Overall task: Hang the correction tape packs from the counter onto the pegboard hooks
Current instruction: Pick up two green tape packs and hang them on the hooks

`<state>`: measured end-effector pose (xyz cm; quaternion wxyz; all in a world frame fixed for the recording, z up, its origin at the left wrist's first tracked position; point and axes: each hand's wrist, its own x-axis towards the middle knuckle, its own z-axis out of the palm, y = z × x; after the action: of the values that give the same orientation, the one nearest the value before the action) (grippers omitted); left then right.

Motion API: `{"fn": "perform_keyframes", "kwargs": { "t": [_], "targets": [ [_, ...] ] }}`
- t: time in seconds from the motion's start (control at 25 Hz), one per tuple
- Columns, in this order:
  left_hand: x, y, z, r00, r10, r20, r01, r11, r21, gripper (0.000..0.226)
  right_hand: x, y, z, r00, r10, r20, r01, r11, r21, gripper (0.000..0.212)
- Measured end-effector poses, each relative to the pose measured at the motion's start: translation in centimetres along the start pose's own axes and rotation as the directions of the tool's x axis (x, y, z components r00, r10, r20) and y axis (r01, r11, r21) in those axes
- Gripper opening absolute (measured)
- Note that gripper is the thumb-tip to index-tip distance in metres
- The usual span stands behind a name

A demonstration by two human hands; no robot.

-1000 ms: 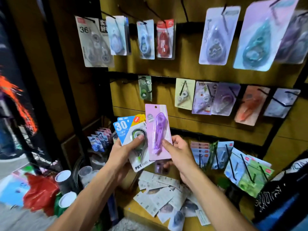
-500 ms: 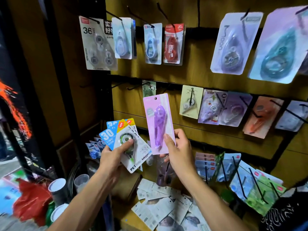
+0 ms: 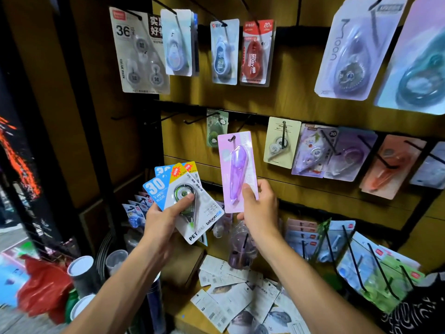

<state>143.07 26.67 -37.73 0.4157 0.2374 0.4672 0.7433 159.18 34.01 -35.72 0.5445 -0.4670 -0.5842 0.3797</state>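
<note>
Wooden pegboard wall (image 3: 289, 102) with black hooks, packs hanging in three rows, bench (image 3: 192, 312) below.

Right hand (image 3: 258, 208) pinches the lower edge of a pink correction tape pack (image 3: 237, 172), thumb on its front, holding it upright in front of the middle row; its hang hole sits near an empty hook (image 3: 243, 122), not yet on it. Left hand (image 3: 160, 220) grips a fanned stack of blue-and-white packs (image 3: 185, 201), thumb pressed across the top pack's blister. Loose packs (image 3: 240, 297) lie face down on the bench between the forearms. Red pack (image 3: 256, 51) hangs in the top row. Paper cups (image 3: 80, 268) stand at lower left.
</note>
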Motion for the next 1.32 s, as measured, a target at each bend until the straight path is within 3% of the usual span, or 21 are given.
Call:
{"fn": "perform_keyframes", "kwargs": {
  "t": [0.2, 0.56, 0.64, 0.72, 0.8, 0.88, 0.96, 1.0, 1.08, 1.2, 1.32],
  "targets": [
    [2.8, 0.0, 0.5, 1.000, 0.016, 0.013, -0.017, 0.999, 0.030, 0.043, 7.2, 0.5, 2.0, 0.982, 0.187, 0.022, -0.187, 0.982, 0.006, 0.010],
    [8.7, -0.2, 2.1, 0.995, 0.060, 0.081, -0.069, 0.992, 0.103, 0.047, 17.8, 1.9, 4.4, 0.960, 0.279, -0.020, -0.277, 0.958, 0.075, 0.011],
    [9.2, -0.3, 2.3, 0.994, 0.065, 0.090, -0.074, 0.993, 0.097, 0.049, 17.7, 2.4, 4.6, 0.925, 0.381, 0.003, -0.374, 0.907, 0.195, 0.011],
    [9.2, -0.4, 2.5, 0.995, 0.061, 0.079, -0.068, 0.995, 0.080, 0.046, 16.4, 3.3, 4.8, 0.870, 0.492, 0.027, -0.476, 0.828, 0.297, 0.024],
    [9.0, -0.3, 2.6, 0.996, 0.049, 0.072, -0.054, 0.996, 0.069, 0.039, 14.0, 4.2, 4.8, 0.822, 0.567, 0.054, -0.554, 0.774, 0.306, 0.035],
    [8.6, 0.1, 2.6, 0.997, 0.038, 0.065, -0.042, 0.997, 0.057, 0.034, 11.2, 4.3, 5.0, 0.783, 0.583, 0.216, -0.622, 0.737, 0.266, 0.035],
    [8.2, 0.4, 2.6, 0.997, 0.016, 0.069, -0.019, 0.999, 0.047, 0.032, 9.3, 3.1, 5.5, 0.694, 0.517, 0.501, -0.681, 0.696, 0.226, 0.030],
    [7.7, 0.8, 2.6, 0.997, 0.003, 0.082, -0.007, 0.998, 0.056, 0.032, 8.6, 2.3, 5.6, 0.665, 0.452, 0.594, -0.670, 0.713, 0.207, 0.027],
    [6.9, 1.4, 2.2, 0.995, -0.017, 0.103, 0.007, 0.995, 0.099, 0.030, 7.8, 1.1, 5.9, 0.682, 0.338, 0.649, -0.570, 0.801, 0.182, 0.021],
    [5.9, 2.7, 0.4, 0.997, -0.024, 0.078, 0.014, 0.992, 0.123, 0.030, 6.6, -0.4, 6.5, 0.725, 0.290, 0.625, -0.476, 0.866, 0.151, 0.015],
    [6.0, 3.9, -2.4, 0.998, -0.013, -0.061, 0.016, 0.999, 0.052, 0.031, 5.5, -1.0, 7.1, 0.772, 0.262, 0.579, -0.329, 0.944, 0.012, 0.019]
  ]
}}
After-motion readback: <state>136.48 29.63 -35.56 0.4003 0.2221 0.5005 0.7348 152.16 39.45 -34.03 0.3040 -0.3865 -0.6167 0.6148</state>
